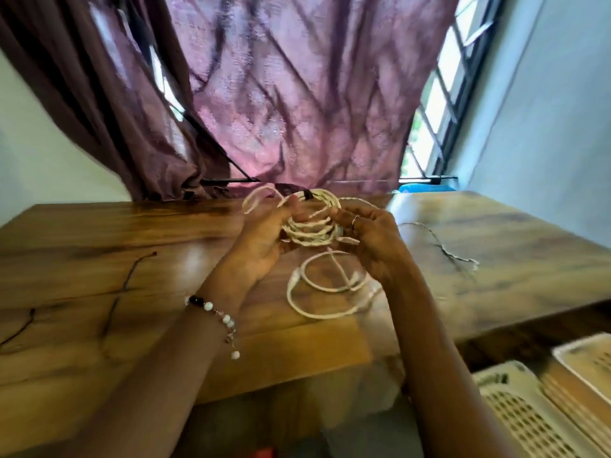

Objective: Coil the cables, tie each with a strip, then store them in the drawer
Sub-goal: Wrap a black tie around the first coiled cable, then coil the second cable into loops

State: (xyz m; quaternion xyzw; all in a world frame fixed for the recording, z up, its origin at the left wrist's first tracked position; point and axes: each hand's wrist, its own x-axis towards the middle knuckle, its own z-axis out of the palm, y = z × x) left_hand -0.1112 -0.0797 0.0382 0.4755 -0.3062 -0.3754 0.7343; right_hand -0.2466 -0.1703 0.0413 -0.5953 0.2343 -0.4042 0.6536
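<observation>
Both hands are raised just above the wooden worktop [99,246], holding one white cable coil [309,226] between them. The left hand [261,239] grips the coil's left side, fingers curled round the stacked loops, thumb up against the upper rim. The right hand [370,239] grips the right side, fingers curled in on the loops; a ring [354,221] shows on one finger. A dark strip [308,194] sits at the top of the coil, apparently wrapped across the strands, though blur hides how it is fastened. A loose loop of the same cable sticks out to the upper left of the coil.

Below the hands a second white cable [325,285] lies on the worktop in open loops, untied. A thin twisted tie [443,247] lies to the right of it, well apart. Two dark strips [129,279] lie on the left part of the worktop. A beaded bracelet [215,314] circles the left wrist. Cream perforated baskets [529,414] stand at lower right, below the worktop edge. A purple curtain [297,94] hangs behind.
</observation>
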